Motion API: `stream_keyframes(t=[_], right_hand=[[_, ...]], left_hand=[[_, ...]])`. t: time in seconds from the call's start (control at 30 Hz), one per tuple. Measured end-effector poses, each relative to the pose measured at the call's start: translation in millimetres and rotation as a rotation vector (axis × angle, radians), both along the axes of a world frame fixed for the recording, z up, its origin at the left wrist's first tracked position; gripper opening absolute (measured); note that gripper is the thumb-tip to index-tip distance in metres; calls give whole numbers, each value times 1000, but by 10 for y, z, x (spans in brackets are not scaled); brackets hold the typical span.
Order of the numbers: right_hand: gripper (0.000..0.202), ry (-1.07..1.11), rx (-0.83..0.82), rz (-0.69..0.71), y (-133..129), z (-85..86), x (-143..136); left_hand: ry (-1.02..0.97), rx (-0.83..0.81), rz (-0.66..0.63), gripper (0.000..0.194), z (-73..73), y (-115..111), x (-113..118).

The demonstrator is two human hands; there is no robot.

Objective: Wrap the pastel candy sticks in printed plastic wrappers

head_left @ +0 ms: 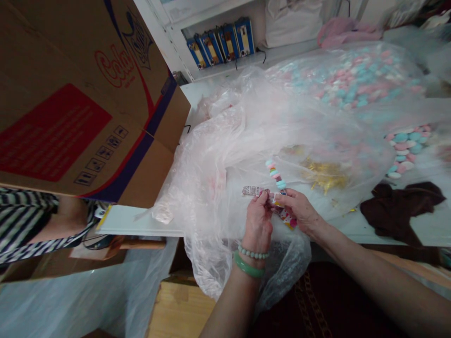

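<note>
My left hand (259, 218), with a green bangle and a beaded bracelet at the wrist, pinches a small printed plastic wrapper (251, 190). Close beside it, my right hand (299, 209) is closed on the lower end of a stick of pastel candies (274, 172), pink, blue and white, which points up and away from me. More of the printed wrapper shows below the fingers. Whether the stick's end is inside the wrapper is hidden by my fingers. Gold twist ties (326, 176) lie in clear plastic beyond my right hand.
Large clear plastic bags (225, 141) cover much of the white table (141, 220). Loose pastel candies (405, 148) lie at the right, near a dark brown cloth (401, 206). A big cardboard box (155, 164) stands at the left, with another person's arm (68, 218) below it.
</note>
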State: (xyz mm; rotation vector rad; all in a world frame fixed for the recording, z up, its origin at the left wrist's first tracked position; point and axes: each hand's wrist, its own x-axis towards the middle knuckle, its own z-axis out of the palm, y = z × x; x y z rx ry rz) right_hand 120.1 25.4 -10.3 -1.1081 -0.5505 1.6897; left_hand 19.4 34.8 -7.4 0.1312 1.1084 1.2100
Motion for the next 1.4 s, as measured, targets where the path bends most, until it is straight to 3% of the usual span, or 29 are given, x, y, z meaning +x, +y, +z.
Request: stream_keyframes(t=[0.13,0.37,0.5,0.73,0.83,0.97,1.1,1.4], right_hand=[[26,41,-16,-51,22,-93,-41],[28,-66,-53,-72,57,-143,-25],[30,-26,-83,-40,48,-133,-50],[33,-86,-76,110,34,-192,-33],[33,-115,-12,129,17,-107,10],[29,-188,76,62,-37,60,162],[27,-278,26,-19,-93,136,273],[26,-158,31,-121,-18,422,5]], left_hand=[[74,87,27,14,-46,-22,68],[67,49,-25,25,-101,-51,51],[12,7,-124,20,-87,-50,49],[-5,-171,-146,18,9,-17,23],[-23,-168,-111,16,42,18,-10],[-190,-162,-41,21,63,89,-127],[-311,-184,-21,23,70,125,-244],[-384,-139,-79,23,128,66,-154]])
